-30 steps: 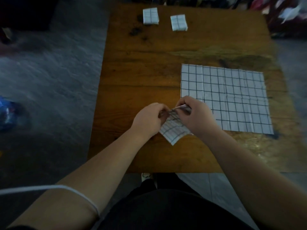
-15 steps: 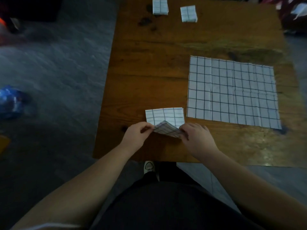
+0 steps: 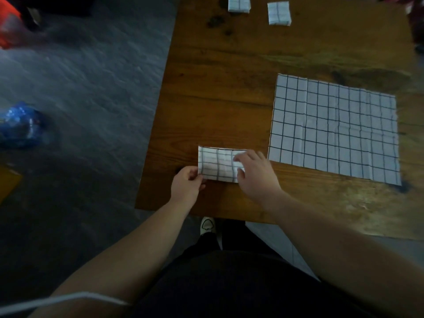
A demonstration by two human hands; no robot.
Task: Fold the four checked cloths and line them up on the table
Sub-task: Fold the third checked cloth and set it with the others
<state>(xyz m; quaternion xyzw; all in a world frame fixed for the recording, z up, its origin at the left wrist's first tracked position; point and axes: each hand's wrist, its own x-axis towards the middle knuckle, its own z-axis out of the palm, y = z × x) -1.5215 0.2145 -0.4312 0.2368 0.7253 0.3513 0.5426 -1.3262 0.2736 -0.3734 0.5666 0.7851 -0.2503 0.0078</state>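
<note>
Fingers (image 3: 195, 177) of the left hand (image 3: 186, 185) pinch the left edge of the folded white checked rectangular cloth (image 3: 216, 165), which lies near the front of the brown wooden desk (image 3: 218, 92). Right hand (image 3: 257, 176) fingers, straight and apart, press its right end. The flat unfolded checked cloth (image 3: 332, 129) lies just beside it to the right. Two small folded checked cloths (image 3: 238, 3) (image 3: 278, 13) sit at the far edge.

Part-folded cloth (image 3: 218, 165): a second ago held bunched in the air between both hands, close to the near left corner of the spread cloth (image 3: 332, 129); half a second ago set on the desk (image 3: 229, 88) with its near flap raised in a peak; now laid flat as one oblong, the flap brought down. Right hand (image 3: 254, 175): formerly pinched on the flap; now opened, fingers (image 3: 241, 158) laid on the oblong's right end. Left hand (image 3: 187, 183): grip shifted from the flap to the near left corner, pinched at the edge.
</note>
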